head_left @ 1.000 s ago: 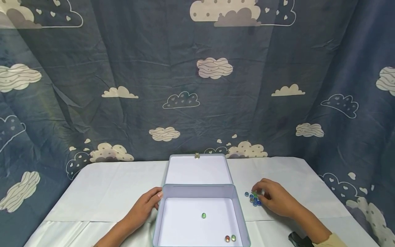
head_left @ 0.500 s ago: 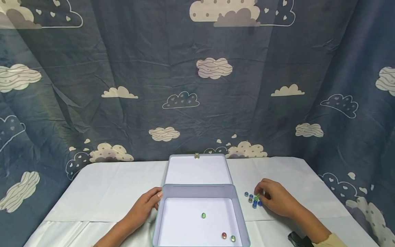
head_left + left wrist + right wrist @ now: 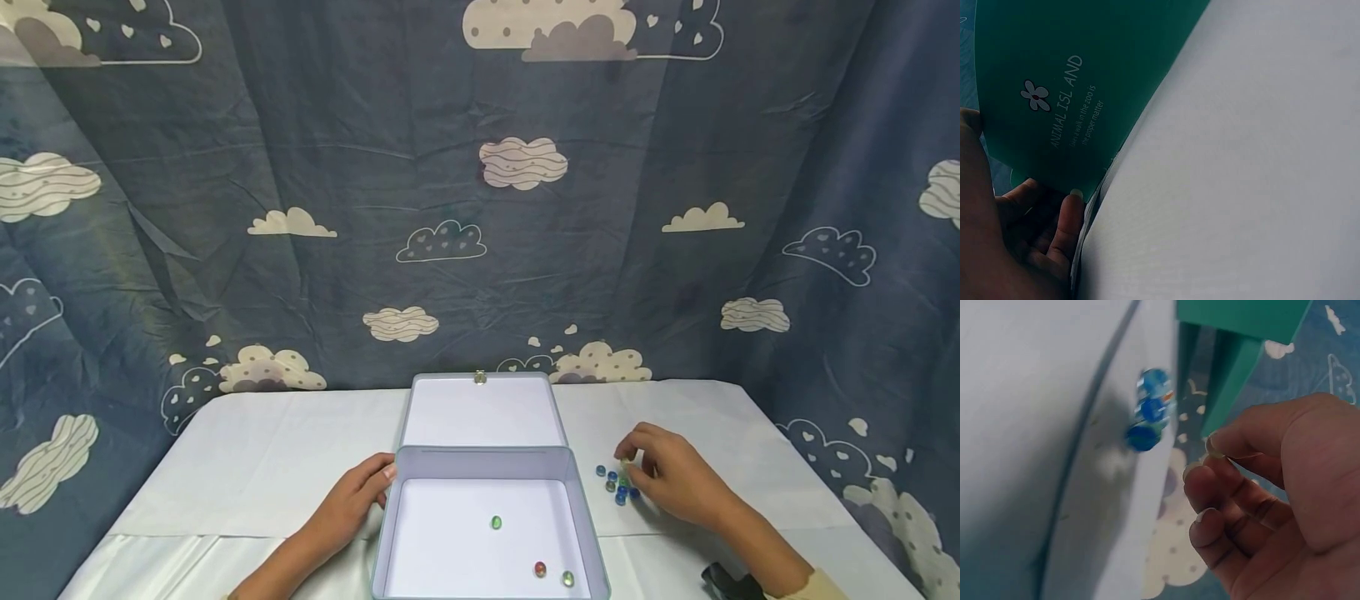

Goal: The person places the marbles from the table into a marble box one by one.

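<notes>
An opened tin box point(image 3: 483, 463) stands on the table, pale inside and green outside in the wrist views. My left hand point(image 3: 352, 504) holds its left side near the far corner, fingertips at the wall's bottom edge in the left wrist view. Inside lie a green marble point(image 3: 497, 522), a red marble point(image 3: 540, 569) and a pale green marble point(image 3: 567, 578). To the right of the box, my right hand point(image 3: 675, 475) pinches a greenish marble point(image 3: 626, 463) between thumb and fingers, just above several loose, mostly blue marbles point(image 3: 620, 500).
The box's lid point(image 3: 483, 410) leans back behind it, with a metal clasp point(image 3: 480, 377) at its far edge. White cloth covers the table point(image 3: 300, 450). A dark cloud-print curtain point(image 3: 450, 283) hangs behind. A black object point(image 3: 723, 583) sits by the right wrist.
My right hand has lifted slightly from the pile with the greenish marble. The loose marbles shifted a little. Inside the box the red marble rolled left. My left hand stayed put.
</notes>
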`<state>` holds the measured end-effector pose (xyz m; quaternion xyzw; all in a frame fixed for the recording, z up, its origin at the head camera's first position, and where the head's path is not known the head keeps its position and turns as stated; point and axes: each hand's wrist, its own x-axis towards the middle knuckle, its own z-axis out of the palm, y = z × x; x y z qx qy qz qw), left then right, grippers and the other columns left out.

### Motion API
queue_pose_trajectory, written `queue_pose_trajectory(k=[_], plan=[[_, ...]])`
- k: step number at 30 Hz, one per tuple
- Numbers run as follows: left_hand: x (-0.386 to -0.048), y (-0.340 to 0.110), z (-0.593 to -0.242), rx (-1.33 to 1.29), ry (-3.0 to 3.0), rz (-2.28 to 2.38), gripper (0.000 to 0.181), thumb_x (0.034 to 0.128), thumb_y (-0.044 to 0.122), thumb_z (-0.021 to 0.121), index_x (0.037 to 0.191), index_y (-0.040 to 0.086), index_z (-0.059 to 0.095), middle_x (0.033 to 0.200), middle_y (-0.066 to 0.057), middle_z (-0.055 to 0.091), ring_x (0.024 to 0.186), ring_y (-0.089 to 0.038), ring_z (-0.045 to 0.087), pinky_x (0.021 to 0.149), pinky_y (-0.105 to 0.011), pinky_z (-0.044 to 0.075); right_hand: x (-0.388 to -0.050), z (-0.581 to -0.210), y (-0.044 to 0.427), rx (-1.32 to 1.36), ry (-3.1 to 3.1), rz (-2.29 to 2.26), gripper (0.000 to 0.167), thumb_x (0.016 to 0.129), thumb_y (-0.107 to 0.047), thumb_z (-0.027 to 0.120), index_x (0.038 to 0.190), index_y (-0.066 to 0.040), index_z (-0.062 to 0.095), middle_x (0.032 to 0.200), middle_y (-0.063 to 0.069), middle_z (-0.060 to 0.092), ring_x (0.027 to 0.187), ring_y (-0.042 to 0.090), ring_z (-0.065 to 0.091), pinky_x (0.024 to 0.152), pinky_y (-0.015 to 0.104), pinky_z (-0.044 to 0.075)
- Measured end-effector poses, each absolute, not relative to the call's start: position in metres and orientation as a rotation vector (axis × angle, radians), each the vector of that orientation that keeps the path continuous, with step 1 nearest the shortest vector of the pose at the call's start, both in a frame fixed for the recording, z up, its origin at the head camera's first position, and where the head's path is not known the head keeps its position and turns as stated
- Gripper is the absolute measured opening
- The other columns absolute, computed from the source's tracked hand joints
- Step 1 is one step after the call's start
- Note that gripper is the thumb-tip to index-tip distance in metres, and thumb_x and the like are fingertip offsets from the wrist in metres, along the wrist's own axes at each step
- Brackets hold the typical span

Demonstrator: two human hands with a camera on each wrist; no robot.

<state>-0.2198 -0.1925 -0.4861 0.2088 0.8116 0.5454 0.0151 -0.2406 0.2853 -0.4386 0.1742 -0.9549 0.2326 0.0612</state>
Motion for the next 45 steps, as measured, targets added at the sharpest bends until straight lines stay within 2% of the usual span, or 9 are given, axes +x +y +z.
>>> queue_pose_trajectory(k=[8, 13, 18, 27, 35, 45], plan=[[-0.219, -0.192, -0.483, 0.636, 2.53, 1.699, 0.039, 0.1142, 0.024, 0.045, 0.137, -0.002, 0.063, 0.111, -0.015, 0.071, 0.081, -0.011, 0.064, 0.082, -0.028, 0.05, -0.228, -0.421, 0.272, 0.68, -2.768, 0.76, 0.024, 0.088, 0.001, 0.077, 0.099, -0.02, 0.075, 0.095, -0.014, 0.062, 0.071, 0.001, 0.053, 0.06, 0.024, 0.048], [-0.219, -0.193, -0.484, 0.647, 2.526, 1.697, 0.04, 0.1144, 0.023, 0.044, 0.138, -0.003, 0.062, 0.111, -0.015, 0.071, 0.081, -0.01, 0.063, 0.082, -0.028, 0.05, -0.218, -0.413, 0.262, 0.771, -2.693, 0.787, 0.033, 0.086, 0.004, 0.078, 0.097, -0.027, 0.073, 0.094, -0.016, 0.062, 0.07, 0.003, 0.055, 0.059, 0.023, 0.048], [-0.22, -0.193, -0.485, 0.656, 2.52, 1.699, 0.039, 0.1143, 0.023, 0.044, 0.138, -0.003, 0.062, 0.111, -0.015, 0.071, 0.081, -0.01, 0.064, 0.082, -0.028, 0.05, -0.208, -0.405, 0.251, 0.843, -2.639, 0.829, 0.037, 0.086, 0.005, 0.079, 0.097, -0.03, 0.072, 0.095, -0.016, 0.063, 0.07, 0.005, 0.056, 0.058, 0.022, 0.048], [-0.22, -0.193, -0.485, 0.658, 2.486, 1.716, 0.039, 0.1145, 0.023, 0.044, 0.139, -0.002, 0.062, 0.113, -0.016, 0.071, 0.082, -0.012, 0.064, 0.082, -0.028, 0.05, -0.189, -0.393, 0.234, 0.92, -2.621, 0.904, 0.036, 0.086, 0.004, 0.078, 0.098, -0.029, 0.072, 0.096, -0.017, 0.063, 0.071, 0.002, 0.056, 0.057, 0.021, 0.049], [-0.219, -0.193, -0.486, 0.65, 2.499, 1.704, 0.04, 0.1147, 0.023, 0.043, 0.139, -0.002, 0.061, 0.112, -0.015, 0.071, 0.082, -0.011, 0.064, 0.082, -0.028, 0.05, -0.176, -0.39, 0.221, 0.95, -2.647, 0.917, 0.039, 0.088, 0.001, 0.08, 0.1, -0.035, 0.071, 0.1, -0.019, 0.063, 0.074, 0.002, 0.055, 0.055, 0.021, 0.05], [-0.219, -0.192, -0.482, 0.628, 2.54, 1.705, 0.039, 0.1135, 0.022, 0.045, 0.138, -0.004, 0.061, 0.107, -0.011, 0.071, 0.08, -0.009, 0.063, 0.081, -0.028, 0.049, -0.167, -0.393, 0.209, 1.083, -2.604, 0.92, 0.039, 0.088, -0.002, 0.082, 0.101, -0.036, 0.069, 0.101, -0.021, 0.063, 0.074, -0.001, 0.055, 0.056, 0.019, 0.05]])
